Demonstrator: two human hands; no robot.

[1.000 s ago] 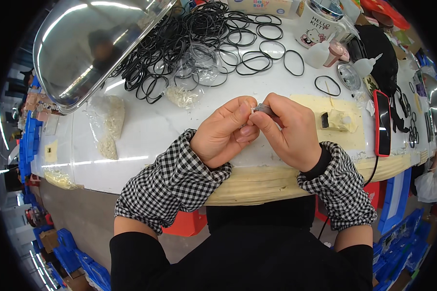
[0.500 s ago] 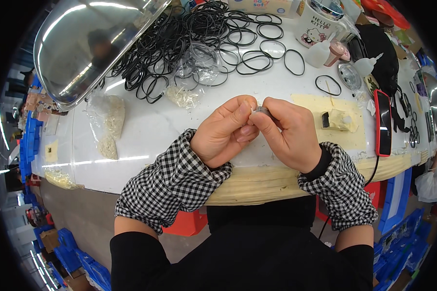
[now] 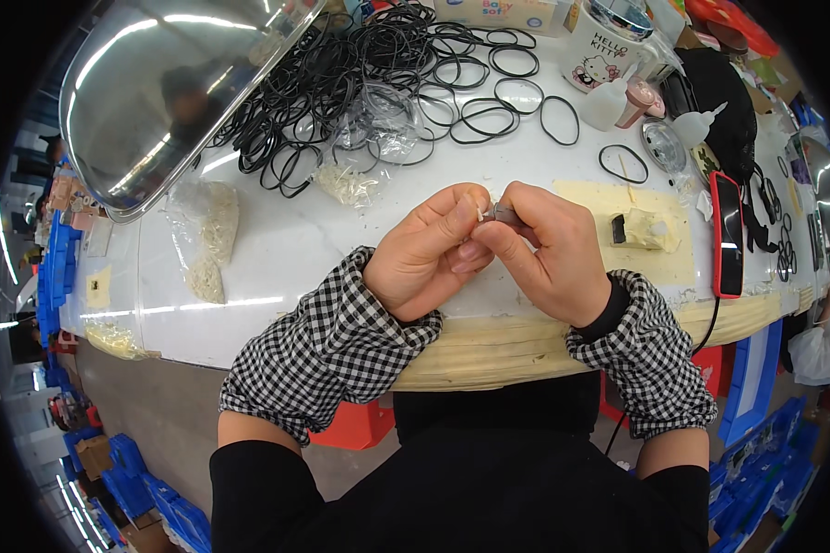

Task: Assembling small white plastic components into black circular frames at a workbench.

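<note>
Both my hands meet above the white table (image 3: 295, 240), fingertips close together. My left hand (image 3: 424, 253) is closed in a pinch on a small white bit (image 3: 481, 214), too tiny to name. Between the thumb and bent fingers of my right hand (image 3: 558, 253) sits a small dark grey piece (image 3: 504, 216), mostly covered by the fingers. The white bit lies against or right beside the grey piece; I cannot tell which. Just beyond my hands, a clear bag of small pale pieces (image 3: 349, 184) rests on the table.
A heap of black rubber rings (image 3: 341, 74) spreads at the back, with a shiny metal bowl (image 3: 157, 101) tilted left of it. More pale pieces fill a plastic bag (image 3: 214, 221) at left. A yellow sheet (image 3: 581, 191), a red-cased phone (image 3: 728, 235) and a white mug (image 3: 604, 46) stand right.
My fingertips have parted slightly, so the white bit and the grey piece show more. The metal bowl at left has shifted a little; the arms stay almost where they were.
</note>
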